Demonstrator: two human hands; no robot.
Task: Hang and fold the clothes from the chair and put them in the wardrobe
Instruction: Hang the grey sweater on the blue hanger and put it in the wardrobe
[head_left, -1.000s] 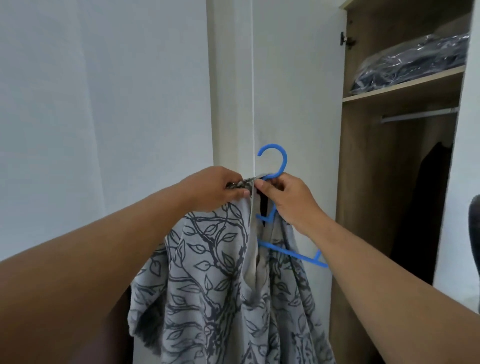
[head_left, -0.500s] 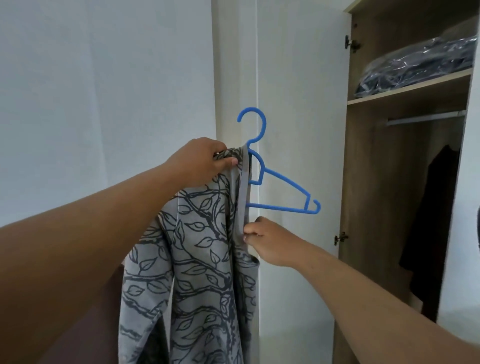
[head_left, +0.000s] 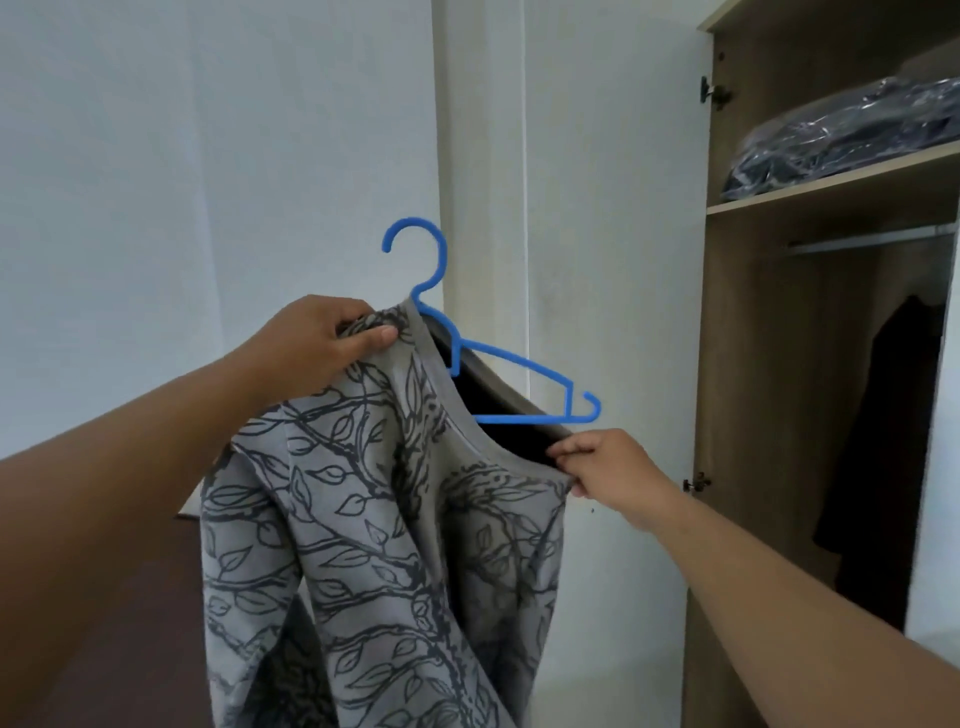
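Just above my right hand (head_left: 608, 467), pinching the garment (head_left: 374, 519) neckline, sits the hanger (head_left: 519, 364) arm's free end, sloping down-right; left hand (head_left: 317, 348) grips the other shoulder w/ hanger.

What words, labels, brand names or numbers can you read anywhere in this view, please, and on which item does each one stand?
None: no readable text shows on the leaf-print top, the blue hanger, the wrapped bundle on the wardrobe shelf, or the walls.
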